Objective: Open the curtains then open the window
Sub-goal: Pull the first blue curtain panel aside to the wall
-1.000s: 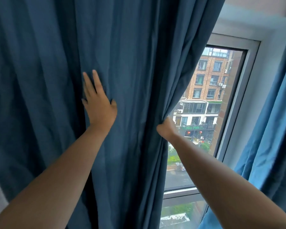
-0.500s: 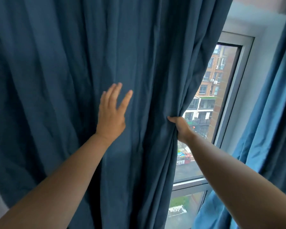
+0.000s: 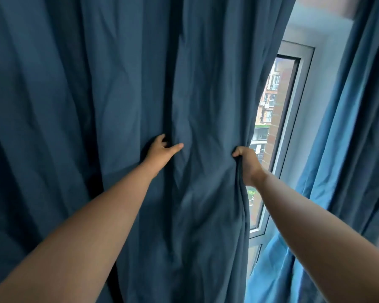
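Note:
A dark blue left curtain point(image 3: 118, 106) hangs across most of the view in deep folds. My right hand point(image 3: 248, 162) is shut on its right edge at mid height. My left hand point(image 3: 162, 150) presses into a fold of the same curtain a little to the left, fingers curling into the cloth and thumb out. Only a narrow strip of the window point(image 3: 269, 119) shows between this curtain and the right curtain point(image 3: 348, 149), with its grey frame point(image 3: 298, 101) beside it. The window's handle is hidden.
A pale wall reveal point(image 3: 319, 88) stands between the window frame and the right curtain. Brick buildings show through the glass. A horizontal frame bar point(image 3: 257, 231) crosses the window low down.
The curtain's edge and my right hand have shifted right in view, so less glass shows. My left hand slid right and went from flat and spread to curled into a fold.

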Available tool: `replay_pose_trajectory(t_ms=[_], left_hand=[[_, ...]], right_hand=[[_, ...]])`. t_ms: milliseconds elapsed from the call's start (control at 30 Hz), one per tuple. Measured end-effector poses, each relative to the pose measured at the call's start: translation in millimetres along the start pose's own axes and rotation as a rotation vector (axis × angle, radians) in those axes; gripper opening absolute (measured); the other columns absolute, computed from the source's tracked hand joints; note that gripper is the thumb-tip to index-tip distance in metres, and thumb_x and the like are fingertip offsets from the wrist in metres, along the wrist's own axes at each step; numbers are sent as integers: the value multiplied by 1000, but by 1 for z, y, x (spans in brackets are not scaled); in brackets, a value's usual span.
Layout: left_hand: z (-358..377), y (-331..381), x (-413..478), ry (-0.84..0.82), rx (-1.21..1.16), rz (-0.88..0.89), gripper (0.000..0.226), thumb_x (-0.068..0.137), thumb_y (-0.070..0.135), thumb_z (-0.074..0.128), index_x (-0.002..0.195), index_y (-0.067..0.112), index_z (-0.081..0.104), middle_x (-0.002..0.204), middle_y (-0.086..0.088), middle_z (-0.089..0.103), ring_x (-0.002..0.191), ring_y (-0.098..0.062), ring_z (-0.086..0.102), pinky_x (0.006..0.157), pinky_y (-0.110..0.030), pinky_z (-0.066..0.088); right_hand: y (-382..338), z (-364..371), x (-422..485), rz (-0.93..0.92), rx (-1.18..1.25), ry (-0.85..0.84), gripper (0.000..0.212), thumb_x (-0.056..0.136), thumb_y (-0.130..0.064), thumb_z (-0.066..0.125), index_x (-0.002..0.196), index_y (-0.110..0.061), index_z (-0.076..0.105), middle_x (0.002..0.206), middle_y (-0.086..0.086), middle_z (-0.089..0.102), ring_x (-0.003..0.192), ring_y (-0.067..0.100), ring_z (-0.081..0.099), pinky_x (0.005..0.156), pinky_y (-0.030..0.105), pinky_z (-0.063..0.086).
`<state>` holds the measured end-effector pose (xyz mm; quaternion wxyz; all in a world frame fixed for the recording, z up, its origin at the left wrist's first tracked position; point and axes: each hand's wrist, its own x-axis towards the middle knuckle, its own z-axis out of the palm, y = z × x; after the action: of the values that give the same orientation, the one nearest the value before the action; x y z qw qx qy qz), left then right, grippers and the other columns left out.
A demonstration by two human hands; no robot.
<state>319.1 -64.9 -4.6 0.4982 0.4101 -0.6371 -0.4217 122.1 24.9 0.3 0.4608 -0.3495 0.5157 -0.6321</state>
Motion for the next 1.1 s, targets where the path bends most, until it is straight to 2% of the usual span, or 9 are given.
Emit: replay_pose_trajectory(t_ms=[67, 133, 233, 367, 567, 700, 800, 933, 1100], left_hand=[[9, 2, 0, -23, -61, 49, 27, 85, 10, 63, 110, 3, 58, 100, -10, 64, 87, -18, 61, 78, -27, 48], [13, 5, 1, -10, -42, 71, 5, 85, 5, 61, 88, 4, 64, 89, -14, 65, 82, -22, 61, 79, -34, 48], [12, 9, 1, -54, -24, 57, 13, 85, 2, 59, 96, -3, 65, 83, -10, 65, 77, -19, 64, 74, -31, 54], [0, 15, -10, -237, -39, 50, 15, 86, 1, 57, 100, 3, 63, 84, 0, 65, 63, 0, 66, 57, -14, 54], [-9, 23, -12, -365, -11, 93, 13, 87, 1, 55, 80, 7, 65, 73, 7, 71, 67, -3, 67, 68, -16, 56], [-8, 30, -17, -398, -14, 75, 16, 91, 1, 48, 96, 2, 63, 92, -3, 66, 85, -13, 63, 77, -20, 54], [-8, 40, -21, -450, -123, 28, 29, 93, 2, 38, 111, 11, 58, 103, -5, 64, 94, -16, 61, 91, -31, 49], [-13, 52, -20, -492, -196, -12, 32, 97, 12, 32, 122, 12, 52, 115, -8, 61, 99, -22, 60, 94, -38, 46], [-17, 62, -24, -316, 10, 66, 32, 96, 13, 37, 122, 9, 54, 113, -9, 60, 99, -22, 61, 88, -31, 49]], right_hand=[[0, -1, 0, 13, -35, -7, 30, 51, -14, 43, 75, -9, 61, 61, 4, 62, 59, 25, 58, 61, 26, 48], [-2, -3, 0, 32, -88, -8, 28, 55, -16, 47, 78, -9, 62, 61, 5, 63, 61, 26, 59, 62, 28, 49], [-2, -11, 11, -94, -294, 163, 25, 81, -15, 50, 100, -4, 63, 79, 7, 66, 78, 27, 60, 74, 32, 49], [7, -19, 12, -461, -549, 530, 32, 81, -4, 49, 113, -2, 52, 107, 13, 62, 95, 29, 58, 79, 32, 46], [34, -5, 4, -407, -652, 84, 26, 76, 12, 45, 87, -12, 46, 76, 0, 52, 71, 17, 51, 55, 20, 41], [40, 10, 7, -246, -514, -115, 42, 70, 11, 60, 107, -5, 48, 105, 18, 62, 98, 32, 61, 87, 41, 52], [43, 26, 4, -184, -445, -276, 66, 61, -1, 79, 118, -11, 46, 119, 10, 62, 110, 24, 61, 96, 38, 49], [49, 52, -1, -246, -586, -91, 65, 62, -20, 85, 114, -14, 47, 101, -7, 63, 91, 7, 59, 84, 26, 46], [50, 64, 1, -329, -588, 190, 35, 76, -13, 71, 106, -1, 58, 95, 7, 61, 90, 25, 62, 67, 28, 45]])
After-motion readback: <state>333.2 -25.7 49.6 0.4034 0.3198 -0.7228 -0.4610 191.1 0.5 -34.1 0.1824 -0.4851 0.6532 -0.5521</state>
